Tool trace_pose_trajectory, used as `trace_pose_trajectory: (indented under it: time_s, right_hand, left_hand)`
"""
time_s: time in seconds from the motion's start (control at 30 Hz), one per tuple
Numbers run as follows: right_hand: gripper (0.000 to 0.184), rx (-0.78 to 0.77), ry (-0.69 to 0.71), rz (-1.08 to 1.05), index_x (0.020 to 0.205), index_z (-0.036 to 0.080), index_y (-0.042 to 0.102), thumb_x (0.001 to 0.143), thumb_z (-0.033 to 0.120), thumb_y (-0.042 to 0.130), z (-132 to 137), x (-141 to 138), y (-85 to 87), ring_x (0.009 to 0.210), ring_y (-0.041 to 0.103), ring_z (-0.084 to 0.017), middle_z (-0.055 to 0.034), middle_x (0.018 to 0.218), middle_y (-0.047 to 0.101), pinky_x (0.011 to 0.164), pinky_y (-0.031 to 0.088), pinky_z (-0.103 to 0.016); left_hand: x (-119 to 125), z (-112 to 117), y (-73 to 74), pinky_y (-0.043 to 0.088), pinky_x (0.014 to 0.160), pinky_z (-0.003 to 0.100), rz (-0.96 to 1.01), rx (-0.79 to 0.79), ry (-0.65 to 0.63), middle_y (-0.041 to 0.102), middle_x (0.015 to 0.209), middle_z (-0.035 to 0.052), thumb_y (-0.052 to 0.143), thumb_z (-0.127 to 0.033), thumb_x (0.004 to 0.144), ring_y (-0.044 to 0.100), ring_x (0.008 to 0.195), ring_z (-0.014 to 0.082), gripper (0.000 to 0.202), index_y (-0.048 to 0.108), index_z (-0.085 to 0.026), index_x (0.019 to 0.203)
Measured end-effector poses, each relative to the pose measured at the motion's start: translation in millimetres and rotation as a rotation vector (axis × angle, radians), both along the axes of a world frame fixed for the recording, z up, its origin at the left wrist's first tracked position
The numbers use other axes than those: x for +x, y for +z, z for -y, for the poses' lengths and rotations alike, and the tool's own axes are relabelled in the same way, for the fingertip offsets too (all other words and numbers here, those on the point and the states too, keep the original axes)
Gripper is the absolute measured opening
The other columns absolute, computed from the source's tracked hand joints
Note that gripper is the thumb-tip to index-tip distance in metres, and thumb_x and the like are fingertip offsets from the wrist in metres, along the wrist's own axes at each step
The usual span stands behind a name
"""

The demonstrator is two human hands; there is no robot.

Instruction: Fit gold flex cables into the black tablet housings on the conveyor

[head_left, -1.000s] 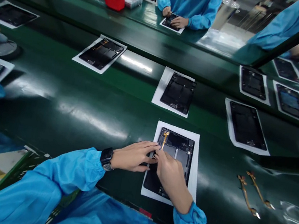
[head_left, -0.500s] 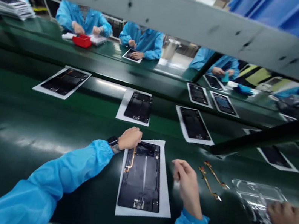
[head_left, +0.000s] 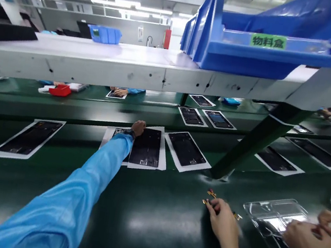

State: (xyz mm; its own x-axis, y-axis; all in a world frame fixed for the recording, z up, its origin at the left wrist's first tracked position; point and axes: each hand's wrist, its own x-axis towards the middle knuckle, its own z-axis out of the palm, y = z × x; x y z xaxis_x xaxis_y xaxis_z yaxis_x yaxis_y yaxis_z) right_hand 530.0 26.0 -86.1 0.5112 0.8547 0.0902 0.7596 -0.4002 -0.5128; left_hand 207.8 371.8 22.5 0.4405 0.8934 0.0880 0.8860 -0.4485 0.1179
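Observation:
My left arm stretches forward across a dark tablet housing (head_left: 145, 148) lying on a white paper sheet (head_left: 163, 159). My left hand (head_left: 138, 128) sits curled at the far edge of the housing, and my sleeve hides the housing's left part. Low on the green belt (head_left: 154, 228), my right hand (head_left: 222, 222) lies over a pair of gold flex cables (head_left: 211, 194), mostly covering them. Only their ends show beside my fingers. To the right, a co-worker's hands (head_left: 310, 245) rest at a clear plastic tray (head_left: 274, 214).
Overhead runs a pale shelf (head_left: 100, 60) carrying a blue bin (head_left: 268, 39). A dark steel strut (head_left: 261, 140) slants down to the belt. Several more tablets on paper lie around, including one (head_left: 185, 149) beside mine. Across the belt stands a red box (head_left: 60, 90).
The view has tilted upward. My left hand has moved to the tablet's far edge, and my right hand has gone from beside the tablet onto the gold flex cables.

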Motion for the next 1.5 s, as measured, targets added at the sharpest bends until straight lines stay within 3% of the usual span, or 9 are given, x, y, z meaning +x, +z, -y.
trace_pose_trajectory:
  time_s: [0.17,0.43,0.53,0.7,0.93,1.13,1.27,1.37,1.5]
  right_hand:
    - [0.033,0.003,0.052,0.011,0.097,0.025,0.066,0.084,0.045,0.044,0.8,4.5,-6.3,0.068,0.058,-0.022,-0.0055,0.084,0.058,0.059,0.04,-0.033]
    - [0.037,0.072,0.116,0.039,0.097,0.024,0.069,0.08,0.046,0.043,-5.8,-8.8,-2.8,0.068,0.057,-0.023,-0.0068,0.085,0.059,0.063,0.043,-0.035]
    - [0.033,0.105,0.118,0.022,0.086,0.024,0.067,0.074,0.049,0.048,-9.5,-9.7,-2.6,0.07,0.059,-0.024,-0.0063,0.08,0.061,0.064,0.044,-0.035]
    - [0.034,0.173,0.072,-0.197,0.068,0.023,0.061,0.065,0.057,0.058,-8.6,-8.4,4.4,0.065,0.063,-0.024,-0.0053,0.068,0.067,0.062,0.046,-0.034]
    - [0.041,0.36,0.057,-0.54,0.077,0.019,0.063,0.06,0.055,0.072,4.4,-12.9,19.4,0.061,0.065,-0.022,-0.0059,0.062,0.069,0.061,0.049,-0.032]
    - [0.041,0.262,0.093,-0.627,0.071,0.019,0.07,0.054,0.056,0.076,6.9,-21.0,33.3,0.067,0.069,-0.026,-0.0092,0.068,0.072,0.063,0.053,-0.034]
    - [0.044,0.268,0.106,-0.435,0.064,0.021,0.068,0.052,0.062,0.073,7.9,-23.1,40.1,0.054,0.06,-0.021,-0.0053,0.06,0.067,0.053,0.047,-0.032]
    - [0.045,0.228,0.118,-0.324,0.064,0.022,0.067,0.056,0.066,0.07,11.3,-21.0,45.6,0.048,0.054,-0.019,-0.0029,0.054,0.062,0.047,0.043,-0.032]
    - [0.047,0.24,0.147,-0.316,0.069,0.022,0.067,0.057,0.067,0.07,19.6,-29.6,63.2,0.06,0.063,-0.023,-0.0055,0.068,0.069,0.054,0.048,-0.032]
  left_hand:
    - [-19.2,-7.7,0.4,0.052,0.091,0.043,-0.089,0.004,-0.026,0.057,0.124,0.01,0.057,-0.034,0.096,0.059,0.107,0.0218,0.032,0.056,-0.016,0.122]
    - [-133.2,114.4,-13.2,0.05,0.084,0.033,-0.356,-0.17,-0.27,0.061,0.102,0.007,0.076,-0.028,0.076,0.06,0.095,0.0216,0.028,0.063,-0.014,0.096]
    - [-144.3,147.2,-25.7,0.048,0.086,0.034,-0.407,-0.115,-0.275,0.058,0.11,0.0133,0.063,-0.018,0.085,0.057,0.102,0.0251,0.019,0.06,-0.011,0.102]
    - [-140.6,154.4,-34.4,0.049,0.078,0.035,-0.473,-0.058,-0.319,0.059,0.106,0.0138,0.046,0.0,0.086,0.06,0.092,0.0247,0.024,0.057,-0.011,0.104]
    - [-172.4,157.7,19.3,0.048,0.077,0.032,-0.475,0.032,-0.302,0.06,0.105,0.0121,0.045,-0.003,0.089,0.061,0.095,0.0233,0.017,0.056,-0.013,0.098]
    - [-213.2,209.3,64.0,0.047,0.075,0.031,-0.472,0.062,-0.21,0.06,0.102,0.0091,0.043,-0.01,0.094,0.06,0.092,0.022,0.012,0.054,-0.015,0.098]
    - [-209.8,270.5,64.1,0.046,0.073,0.029,-0.448,0.0,-0.24,0.061,0.097,0.006,0.049,-0.006,0.089,0.059,0.088,0.02,0.013,0.055,-0.017,0.093]
    - [-180.9,330.0,56.1,0.046,0.067,0.03,-0.365,0.032,-0.362,0.06,0.092,0.0061,0.051,-0.005,0.087,0.058,0.083,0.0204,0.014,0.056,-0.017,0.093]
    - [-117.3,407.5,19.3,0.039,0.049,0.031,-0.195,0.086,-0.672,0.058,0.083,0.0074,0.058,-0.019,0.09,0.054,0.071,0.02,0.003,0.057,-0.017,0.088]
